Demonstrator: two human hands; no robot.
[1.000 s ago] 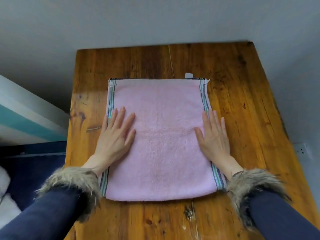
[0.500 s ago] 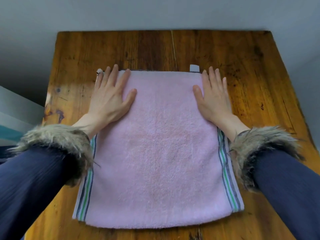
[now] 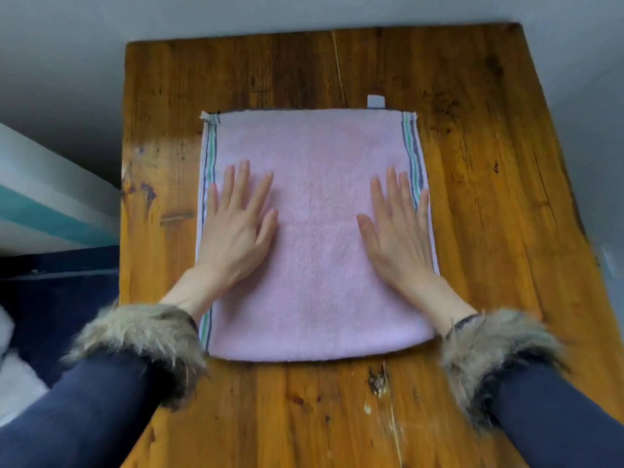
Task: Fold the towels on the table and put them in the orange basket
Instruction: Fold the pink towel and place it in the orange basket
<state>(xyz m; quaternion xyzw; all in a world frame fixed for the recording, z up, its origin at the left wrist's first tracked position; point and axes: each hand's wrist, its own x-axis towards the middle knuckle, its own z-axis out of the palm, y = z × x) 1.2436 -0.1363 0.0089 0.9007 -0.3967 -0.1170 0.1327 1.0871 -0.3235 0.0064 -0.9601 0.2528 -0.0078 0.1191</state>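
A pink towel (image 3: 314, 204) with green and grey stripes down both side edges lies flat and folded on the wooden table (image 3: 489, 163). A small white tag sticks out at its far edge. My left hand (image 3: 236, 228) rests palm down on the towel's left half, fingers straight and spread. My right hand (image 3: 398, 231) lies flat on the right half in the same way, its little finger by the striped edge. No orange basket is in view.
The table's far edge meets a grey wall. To the left of the table are a white and teal striped surface (image 3: 44, 204) and dark blue fabric (image 3: 57, 298) lower down. Bare wood surrounds the towel on all sides.
Both hands have slid back from the towel's far corners to its middle, still flat on it. The view has shifted, so the towel sits further from me.
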